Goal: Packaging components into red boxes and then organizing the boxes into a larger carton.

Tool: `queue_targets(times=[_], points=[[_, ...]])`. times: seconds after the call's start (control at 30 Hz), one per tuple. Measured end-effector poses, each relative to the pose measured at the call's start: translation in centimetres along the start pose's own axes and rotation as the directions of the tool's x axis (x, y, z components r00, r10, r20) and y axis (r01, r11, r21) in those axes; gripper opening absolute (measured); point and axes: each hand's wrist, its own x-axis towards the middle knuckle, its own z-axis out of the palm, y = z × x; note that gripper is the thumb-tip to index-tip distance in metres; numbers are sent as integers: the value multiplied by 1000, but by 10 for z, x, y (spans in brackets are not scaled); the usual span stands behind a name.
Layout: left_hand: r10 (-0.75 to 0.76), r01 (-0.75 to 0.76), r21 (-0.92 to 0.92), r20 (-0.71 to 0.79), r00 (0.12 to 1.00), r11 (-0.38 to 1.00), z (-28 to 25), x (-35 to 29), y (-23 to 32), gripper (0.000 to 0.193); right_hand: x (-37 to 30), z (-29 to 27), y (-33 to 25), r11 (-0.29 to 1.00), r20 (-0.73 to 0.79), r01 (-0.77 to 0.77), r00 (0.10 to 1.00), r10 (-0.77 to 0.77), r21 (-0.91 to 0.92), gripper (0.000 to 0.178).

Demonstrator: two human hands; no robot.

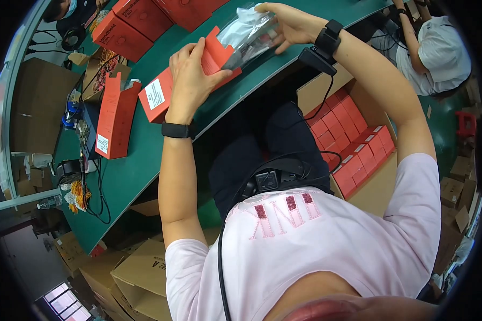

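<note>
My left hand (190,75) is wrapped round an orange-red cardboard box (158,96) lying at a slant on the green table. Its far end is open, with a flap standing up. At that open end is a clear plastic bag (249,40) with something white in it; I cannot tell how far it reaches into the box. My right hand (294,24) holds the bag's outer end between thumb and fingers. Another open red box (115,117) rests on the table to the left of my left hand.
Larger red boxes (131,27) stand at the back of the green table (128,176). A carton (369,198) packed with small red boxes sits to my right. Cables and a soldering iron (82,155) lie at the left. Another person (439,51) sits at the far right.
</note>
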Motion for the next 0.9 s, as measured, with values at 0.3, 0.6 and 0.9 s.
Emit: queue_targets(times=[0.3, 0.6, 0.9], points=[[-35, 24, 93, 122, 992, 995, -2, 16, 16, 104, -28, 0, 8, 918, 207, -169, 973, 99, 359, 90], [130, -134, 48, 80, 988, 990, 7, 18, 13, 112, -42, 27, 25, 793, 266, -211, 962, 64, 571, 80], [233, -373, -295, -417, 879, 880, -63, 51, 52, 101, -123, 22, -126, 894, 214, 326, 892, -399, 308, 50]])
